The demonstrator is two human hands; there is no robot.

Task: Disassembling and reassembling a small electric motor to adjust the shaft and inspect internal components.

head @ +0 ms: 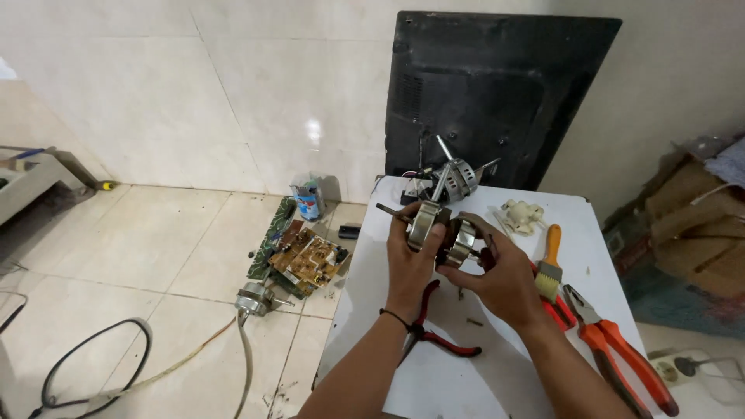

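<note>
Both hands are holding a small electric motor (439, 231) up over the far half of the white table (497, 372). The motor's long axis, marked by the shaft poking out toward the upper left, is lying roughly level and slanting leftward. The left hand (409, 264) is wrapping the end-bell side nearest the shaft, fingers closed on the metal housing. The right hand (503, 279) is cupping the opposite, winding side, thumb and fingers closing around it; the two hands are equally close, one at each end of the axis. On the table, red-handled cutters (434, 330) are lying beneath the motor, an orange brush (549, 260) and orange pliers (621, 353) to its right, and a second motor (454, 180) beyond it.
</note>
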